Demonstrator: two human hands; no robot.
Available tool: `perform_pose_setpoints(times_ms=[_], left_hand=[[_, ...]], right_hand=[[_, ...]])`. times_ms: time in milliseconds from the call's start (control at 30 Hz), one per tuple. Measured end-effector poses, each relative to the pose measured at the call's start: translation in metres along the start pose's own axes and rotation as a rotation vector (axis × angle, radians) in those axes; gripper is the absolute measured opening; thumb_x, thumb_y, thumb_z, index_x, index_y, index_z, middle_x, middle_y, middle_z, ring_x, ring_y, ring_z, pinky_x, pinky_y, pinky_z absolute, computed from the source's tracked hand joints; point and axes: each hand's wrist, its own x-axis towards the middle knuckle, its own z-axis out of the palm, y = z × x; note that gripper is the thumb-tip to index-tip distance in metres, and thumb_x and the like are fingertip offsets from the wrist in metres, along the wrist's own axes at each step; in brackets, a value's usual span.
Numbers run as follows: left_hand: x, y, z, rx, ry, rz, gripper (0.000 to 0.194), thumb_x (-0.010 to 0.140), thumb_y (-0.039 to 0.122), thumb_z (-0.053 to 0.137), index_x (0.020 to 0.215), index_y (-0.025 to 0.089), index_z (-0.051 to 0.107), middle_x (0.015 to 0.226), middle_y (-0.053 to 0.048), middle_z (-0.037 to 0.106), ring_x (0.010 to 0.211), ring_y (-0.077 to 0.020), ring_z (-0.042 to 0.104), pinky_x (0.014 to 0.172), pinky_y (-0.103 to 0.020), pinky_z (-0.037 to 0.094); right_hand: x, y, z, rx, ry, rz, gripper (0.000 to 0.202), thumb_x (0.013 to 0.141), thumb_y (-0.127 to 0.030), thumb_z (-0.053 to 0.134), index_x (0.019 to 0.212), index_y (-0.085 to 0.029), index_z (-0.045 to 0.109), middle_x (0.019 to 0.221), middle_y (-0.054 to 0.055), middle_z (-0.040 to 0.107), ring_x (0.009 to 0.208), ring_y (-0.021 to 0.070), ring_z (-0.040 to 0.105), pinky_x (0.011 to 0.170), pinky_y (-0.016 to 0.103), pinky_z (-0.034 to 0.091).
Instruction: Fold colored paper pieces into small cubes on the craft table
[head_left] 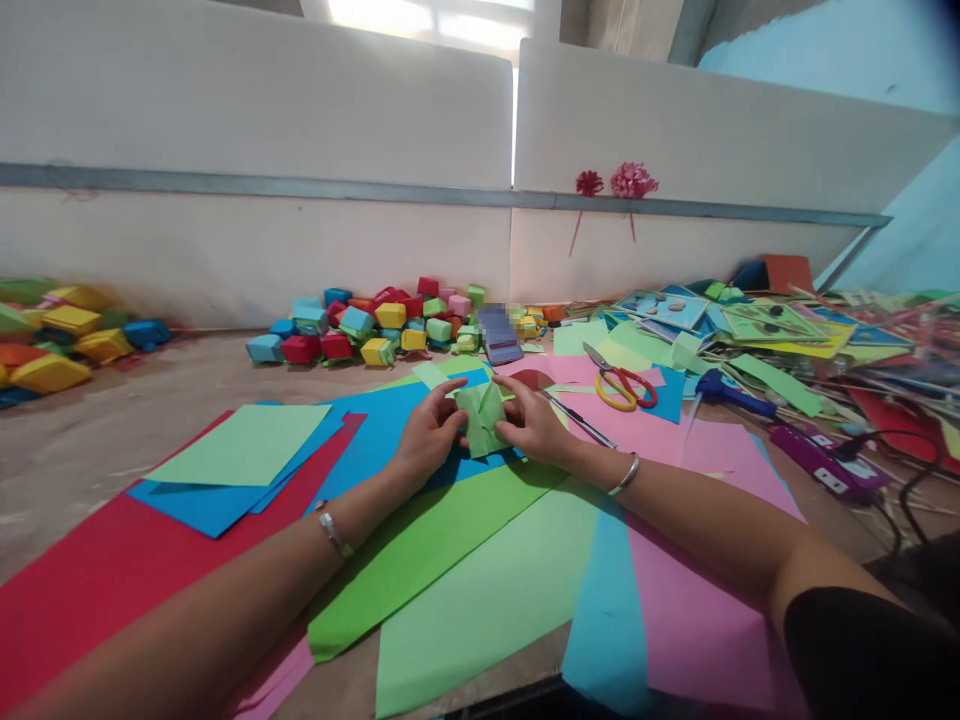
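Note:
Between my two hands is a small piece of light green folded paper [481, 420], creased and standing up off the sheets. My left hand [429, 432] grips its left edge with thumb and fingers. On the other side, my right hand [534, 420] pinches the right edge. Beneath them lie large blue paper [375, 430] and bright green paper [420, 550]. A pen-like tool [581, 420] rests just right of my right hand. Scissors [624, 385] with yellow and red handles lie beyond it. To the left, a light green square sheet [244, 445] tops blue squares.
Folded paper boxes [360, 325] in many colours are heaped along the wall, with more at far left. At right sit a blue glue gun [731, 392], a purple power strip [825, 465] with cords, and piled paper crafts [780, 322]. A phone [501, 335] leans behind my hands.

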Motion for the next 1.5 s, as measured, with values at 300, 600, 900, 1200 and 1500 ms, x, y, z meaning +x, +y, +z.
perform_pose_setpoints(times_ms=[300,600,900,1200,1500], left_hand=[[-0.003,0.003,0.001,0.019,-0.009,0.014,0.068,0.061,0.033,0.081,0.121,0.016,0.057,0.075,0.002,0.064,0.068,-0.0165,0.061,0.059,-0.026,0.047],[0.002,0.001,-0.006,-0.023,0.074,0.014,0.063,0.062,0.021,0.061,0.124,0.017,0.052,0.078,0.003,0.066,0.068,-0.0152,0.062,0.059,-0.025,0.050],[0.004,-0.001,-0.006,0.010,0.141,0.015,0.060,0.064,0.019,0.070,0.122,0.018,0.055,0.072,0.005,0.065,0.062,-0.0123,0.061,0.055,-0.021,0.048],[0.003,0.000,-0.005,0.078,0.141,0.057,0.062,0.062,0.021,0.070,0.122,0.016,0.055,0.070,0.004,0.064,0.060,-0.0125,0.058,0.054,-0.023,0.047],[0.000,0.004,-0.003,-0.009,0.072,0.045,0.072,0.060,0.028,0.074,0.127,0.014,0.051,0.073,0.003,0.069,0.063,-0.0137,0.063,0.057,-0.024,0.049]], right_hand=[[-0.006,0.003,0.000,-0.070,0.009,-0.292,0.039,0.090,-0.021,0.053,0.127,-0.020,0.065,0.079,0.000,0.068,0.066,0.0132,0.057,0.066,0.025,0.045],[0.000,0.014,-0.005,-0.145,0.054,-0.259,0.056,0.072,0.001,0.039,0.109,-0.019,0.076,0.109,0.006,0.076,0.095,0.0187,0.070,0.086,0.030,0.055],[0.000,0.016,-0.008,-0.262,-0.077,-0.354,0.054,0.073,0.003,0.052,0.113,-0.025,0.075,0.107,0.004,0.069,0.097,0.0181,0.066,0.086,0.030,0.055],[-0.001,0.021,-0.007,-0.368,-0.109,-0.420,0.045,0.076,0.001,0.057,0.109,-0.023,0.076,0.111,0.006,0.070,0.100,0.0214,0.066,0.085,0.033,0.055],[-0.004,0.020,-0.010,-0.319,-0.045,-0.419,0.025,0.089,-0.015,0.061,0.102,-0.026,0.080,0.101,0.007,0.071,0.096,0.0214,0.067,0.083,0.033,0.054]])
